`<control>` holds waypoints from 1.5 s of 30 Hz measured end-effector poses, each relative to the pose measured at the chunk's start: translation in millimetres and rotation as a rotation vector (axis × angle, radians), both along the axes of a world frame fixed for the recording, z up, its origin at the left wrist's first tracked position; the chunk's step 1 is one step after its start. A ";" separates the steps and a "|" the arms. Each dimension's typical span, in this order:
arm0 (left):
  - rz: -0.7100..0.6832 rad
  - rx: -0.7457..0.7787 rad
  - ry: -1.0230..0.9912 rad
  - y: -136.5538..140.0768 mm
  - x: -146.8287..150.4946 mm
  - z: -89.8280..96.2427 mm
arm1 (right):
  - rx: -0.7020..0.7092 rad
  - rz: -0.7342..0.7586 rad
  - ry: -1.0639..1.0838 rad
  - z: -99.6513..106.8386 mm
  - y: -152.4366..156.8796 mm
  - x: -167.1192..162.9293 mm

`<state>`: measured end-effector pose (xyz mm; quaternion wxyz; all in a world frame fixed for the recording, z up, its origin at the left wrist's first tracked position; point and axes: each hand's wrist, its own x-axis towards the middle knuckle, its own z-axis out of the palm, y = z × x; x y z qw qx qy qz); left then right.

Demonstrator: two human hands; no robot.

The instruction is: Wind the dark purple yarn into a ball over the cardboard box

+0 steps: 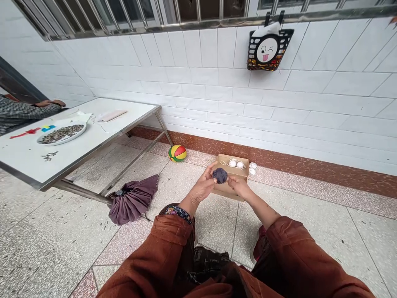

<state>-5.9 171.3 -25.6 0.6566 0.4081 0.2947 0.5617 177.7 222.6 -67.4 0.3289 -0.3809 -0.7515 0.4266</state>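
Cardboard box [228,192] beneath yarn ball [220,176] in left hand's [203,184] grip, right hand's [240,187] unclear; umbrella [135,200] by table [76,152]

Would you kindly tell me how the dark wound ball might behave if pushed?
The dark wound ball would probably roll, being nearly round. Its yarn-like windings suggest it is light and slightly squashy, and its matte surface seems unlikely to slip.

Yarn ball [220,176] above box [229,192]; toy ball [177,153] left; table [96,138] farther left, plate [74,136] on it; wall [201,91] behind.
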 end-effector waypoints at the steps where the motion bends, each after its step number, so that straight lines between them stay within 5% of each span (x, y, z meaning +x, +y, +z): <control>1: 0.042 -0.020 -0.001 0.4 -3.2 -0.9 | 0.032 0.019 -0.028 -0.4 -6.2 -4.2; 6: 0.231 -0.083 0.262 4.6 -5.8 -16.5 | 0.200 0.153 -0.127 16.1 -27.9 -5.7; 9: 0.231 -0.035 0.513 6.4 -1.3 -24.1 | 0.187 0.120 -0.024 30.5 -23.8 6.6; 12: 0.051 0.039 0.566 4.3 2.0 -24.7 | 0.149 -0.041 0.088 36.3 -10.6 18.2; 16: -0.216 0.076 0.279 -1.4 4.7 -16.5 | 0.131 -0.137 0.105 23.3 3.0 18.0; 21: 0.006 0.040 0.101 4.6 7.3 -9.8 | 0.181 -0.032 -0.071 3.6 -10.2 5.1; 26: 0.301 0.051 0.469 14.1 5.2 -20.1 | 0.276 0.188 -0.135 26.0 -29.4 12.2; 31: 0.118 0.219 0.715 2.2 2.8 -23.8 | 0.152 0.002 0.073 44.2 -14.0 17.2; 35: -0.048 0.194 0.466 -5.6 -1.4 -18.1 | 0.042 -0.137 0.093 24.7 -2.2 6.0; 39: 0.105 0.110 0.280 -2.4 -8.1 -17.0 | 0.074 0.029 -0.057 7.6 -16.6 -7.0; 42: 0.191 0.091 0.402 0.0 -9.2 -22.0 | 0.198 0.210 -0.138 14.5 -31.6 -5.3; 45: 0.212 0.153 0.605 -1.4 -5.3 -27.4 | 0.237 0.223 -0.073 31.5 -32.8 4.0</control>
